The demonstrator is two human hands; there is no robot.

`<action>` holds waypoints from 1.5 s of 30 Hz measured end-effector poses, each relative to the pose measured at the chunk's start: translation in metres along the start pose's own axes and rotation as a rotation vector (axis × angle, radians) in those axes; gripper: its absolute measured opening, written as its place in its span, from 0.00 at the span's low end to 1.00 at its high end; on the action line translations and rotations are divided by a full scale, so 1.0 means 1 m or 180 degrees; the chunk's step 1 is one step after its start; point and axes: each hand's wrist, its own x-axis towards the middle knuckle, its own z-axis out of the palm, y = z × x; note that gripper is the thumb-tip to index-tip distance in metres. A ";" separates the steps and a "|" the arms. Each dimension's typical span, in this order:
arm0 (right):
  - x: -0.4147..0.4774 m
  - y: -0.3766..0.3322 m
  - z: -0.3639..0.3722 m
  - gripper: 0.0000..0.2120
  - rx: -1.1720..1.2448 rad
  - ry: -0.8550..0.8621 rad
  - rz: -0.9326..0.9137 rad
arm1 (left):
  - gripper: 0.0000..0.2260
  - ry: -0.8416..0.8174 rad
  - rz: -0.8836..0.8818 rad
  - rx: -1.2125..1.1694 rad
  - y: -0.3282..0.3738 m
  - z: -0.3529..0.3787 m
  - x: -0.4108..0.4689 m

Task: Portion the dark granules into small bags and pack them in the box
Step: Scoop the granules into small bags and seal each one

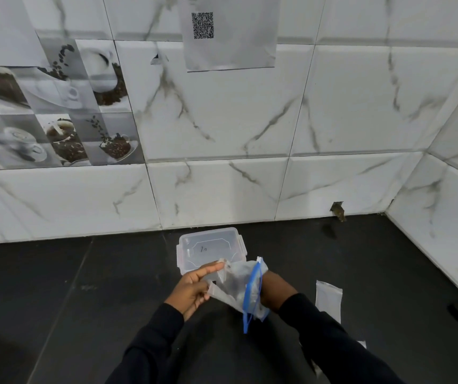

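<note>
Far left, wall: coffee-print tiles (56,106) above the dark counter (83,300).

Centre, near: the left hand (194,289) comes in on a black sleeve (150,347). Its fingers are curled, and the thumb and forefinger pinch the top edge of a small clear bag (223,271). The bag is off the counter, at the fingertips and just right of the palm.

The box (211,246) is clear plastic with its lid on and side clips. It sits on the counter near the wall, just beyond the left fingertips. In view the hand overlaps its near edge; contact cannot be told.

Right of the small bag and touching it is a larger clear zip bag (236,292) with a blue closure strip (252,292). It is in the air between the two hands, crumpled, with the strip running near-to-far. Something dark shows faintly inside, too blurred to call granules.

The right hand (273,288) is against the zip bag's right side. Its fingers are hidden behind the plastic, so its grip cannot be told.

Far wall, above centre: a paper sheet (230,45) with a QR code.

Right, on the counter: a flat pale empty bag (328,300) just right of the right forearm, apart from both hands. A smaller pale scrap (362,344) lies nearer.
</note>
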 end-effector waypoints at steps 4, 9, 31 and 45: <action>0.013 0.010 0.007 0.14 -0.0515 0.0343 -0.0715 | 0.26 0.0085 0.0151 0.0330 0.000 -0.005 -0.001; -0.003 0.014 -0.003 0.13 -0.0036 0.0676 -0.0457 | 0.21 0.0259 -0.0041 0.0013 -0.018 -0.016 -0.011; -0.001 0.039 0.015 0.14 0.0654 0.0257 0.0678 | 0.25 -0.0197 0.0092 0.1970 -0.053 0.014 -0.027; 0.003 0.020 -0.005 0.02 0.1501 0.0062 0.1177 | 0.19 0.0188 -0.0251 0.2166 -0.066 0.013 -0.043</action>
